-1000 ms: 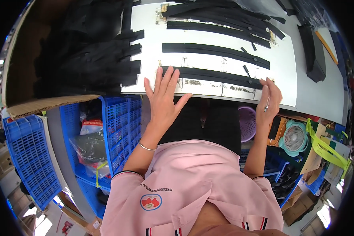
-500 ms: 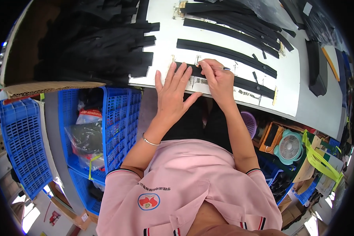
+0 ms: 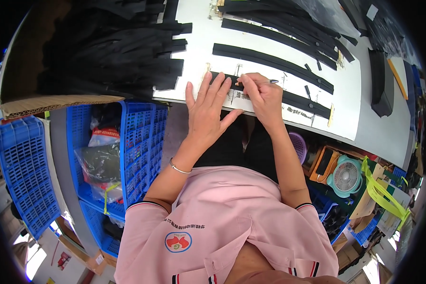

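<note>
My left hand [image 3: 207, 108] lies flat with fingers spread, its fingertips pressing the left end of the nearest black fabric strip [image 3: 305, 104] onto a white board [image 3: 201, 54]. Pinched in my right hand [image 3: 266, 100] is a slim pen [image 3: 274, 81], its dark rear end sticking out to the right. The fingertips and pen point meet the same strip, just right of my left hand. Dark marks show on the board around the strip. Another black strip [image 3: 274, 66] runs parallel just beyond, with small black pieces [image 3: 307, 90] near its right half.
A heap of black strips [image 3: 104, 57] covers the table's left side by a cardboard edge [image 3: 66, 106]. More strips [image 3: 279, 38] lie farther back. A dark block [image 3: 381, 85] stands at right. Below are blue crates [image 3: 144, 151], a turquoise fan [image 3: 346, 177] and a purple basket [image 3: 298, 146].
The whole view has shifted slightly. My left hand stays in place on the strip; the right hand's fingers have moved a little, and the pen's point now shows more.
</note>
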`<state>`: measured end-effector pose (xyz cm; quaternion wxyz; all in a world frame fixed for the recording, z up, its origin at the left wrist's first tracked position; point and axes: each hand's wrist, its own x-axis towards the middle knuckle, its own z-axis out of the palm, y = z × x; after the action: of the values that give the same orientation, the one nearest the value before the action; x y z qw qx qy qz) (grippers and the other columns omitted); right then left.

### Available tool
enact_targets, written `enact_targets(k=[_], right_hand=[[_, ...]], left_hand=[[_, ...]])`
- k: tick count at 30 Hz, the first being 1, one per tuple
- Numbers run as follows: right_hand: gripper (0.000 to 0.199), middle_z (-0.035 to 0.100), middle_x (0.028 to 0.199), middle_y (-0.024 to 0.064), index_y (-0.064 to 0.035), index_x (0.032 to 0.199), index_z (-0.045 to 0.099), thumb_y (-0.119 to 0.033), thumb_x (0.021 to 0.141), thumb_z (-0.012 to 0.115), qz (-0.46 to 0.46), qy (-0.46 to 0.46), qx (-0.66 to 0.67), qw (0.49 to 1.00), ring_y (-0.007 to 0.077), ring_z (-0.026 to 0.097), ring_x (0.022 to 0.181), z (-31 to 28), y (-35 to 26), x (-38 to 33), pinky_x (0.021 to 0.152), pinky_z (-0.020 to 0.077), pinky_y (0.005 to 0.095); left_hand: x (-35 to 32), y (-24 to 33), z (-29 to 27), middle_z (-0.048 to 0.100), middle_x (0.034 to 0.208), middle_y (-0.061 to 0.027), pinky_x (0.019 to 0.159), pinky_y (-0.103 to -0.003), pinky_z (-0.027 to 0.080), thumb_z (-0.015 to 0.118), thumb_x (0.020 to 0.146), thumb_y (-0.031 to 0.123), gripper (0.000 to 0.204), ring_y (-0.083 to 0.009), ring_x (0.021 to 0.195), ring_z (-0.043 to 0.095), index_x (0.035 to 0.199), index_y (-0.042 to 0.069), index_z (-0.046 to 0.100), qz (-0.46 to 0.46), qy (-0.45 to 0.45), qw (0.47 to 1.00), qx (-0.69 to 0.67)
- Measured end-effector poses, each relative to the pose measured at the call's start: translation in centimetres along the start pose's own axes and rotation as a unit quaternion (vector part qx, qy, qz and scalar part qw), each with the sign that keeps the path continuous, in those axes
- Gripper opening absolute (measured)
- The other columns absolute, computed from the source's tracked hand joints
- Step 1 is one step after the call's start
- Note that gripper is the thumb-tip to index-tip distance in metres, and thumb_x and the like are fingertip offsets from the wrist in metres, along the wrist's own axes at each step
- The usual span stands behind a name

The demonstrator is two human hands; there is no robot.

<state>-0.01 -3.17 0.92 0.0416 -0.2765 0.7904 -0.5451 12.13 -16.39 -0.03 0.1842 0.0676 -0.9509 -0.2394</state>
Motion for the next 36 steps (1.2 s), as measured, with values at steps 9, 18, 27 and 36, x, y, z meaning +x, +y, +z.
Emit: enact_targets(k=[9,18,27,36], right_hand=[[0.020,0.075,0.080,0.0078,0.0053,0.093,0.076,-0.011,0.099,0.068,-0.053,-0.008,-0.011,0.999,0.0113,0.065,0.063,-0.1,-0.3,0.0,0.059,0.0506,0.0252],[0.025,0.068,0.069,0.0020,-0.0008,0.091,0.078,-0.016,0.102,0.062,0.032,0.076,0.040,0.996,0.0053,0.055,0.059,-4.5,-0.3,-1.7,0.052,0.0400,0.0223],[0.022,0.064,0.063,0.0025,0.0027,0.089,0.077,-0.013,0.101,0.066,0.059,0.178,-0.042,0.981,0.0040,0.049,0.054,-7.8,2.2,-2.4,0.051,0.0371,0.0245],[0.023,0.068,0.068,0.0058,0.0053,0.089,0.074,-0.013,0.100,0.067,0.046,0.159,-0.042,0.985,0.0075,0.057,0.056,-7.4,2.4,-2.4,0.053,0.0431,0.0257]], left_hand=[[0.1,0.2,0.2,0.052,0.155,-0.0083,0.123,-0.060,0.011,0.082,0.084,0.040,0.076,-0.0309,0.151,0.038,0.148,0.010,0.056,0.003,-0.002,1.000,0.006],[0.0,0.2,0.0,0.051,0.156,-0.0106,0.124,-0.059,0.009,0.083,0.085,0.038,0.076,-0.0327,0.152,0.036,0.149,0.008,0.054,0.003,-0.008,1.000,0.011],[0.2,2.1,0.1,0.044,0.162,-0.0122,0.124,-0.062,0.003,0.079,0.088,0.043,0.080,-0.0334,0.155,0.030,0.153,0.008,0.050,-0.012,-0.034,0.999,0.012],[1.3,6.8,3.4,0.047,0.158,-0.0124,0.123,-0.063,0.008,0.077,0.088,0.045,0.078,-0.0306,0.149,0.038,0.151,0.007,0.051,0.072,-0.080,0.991,-0.080]])
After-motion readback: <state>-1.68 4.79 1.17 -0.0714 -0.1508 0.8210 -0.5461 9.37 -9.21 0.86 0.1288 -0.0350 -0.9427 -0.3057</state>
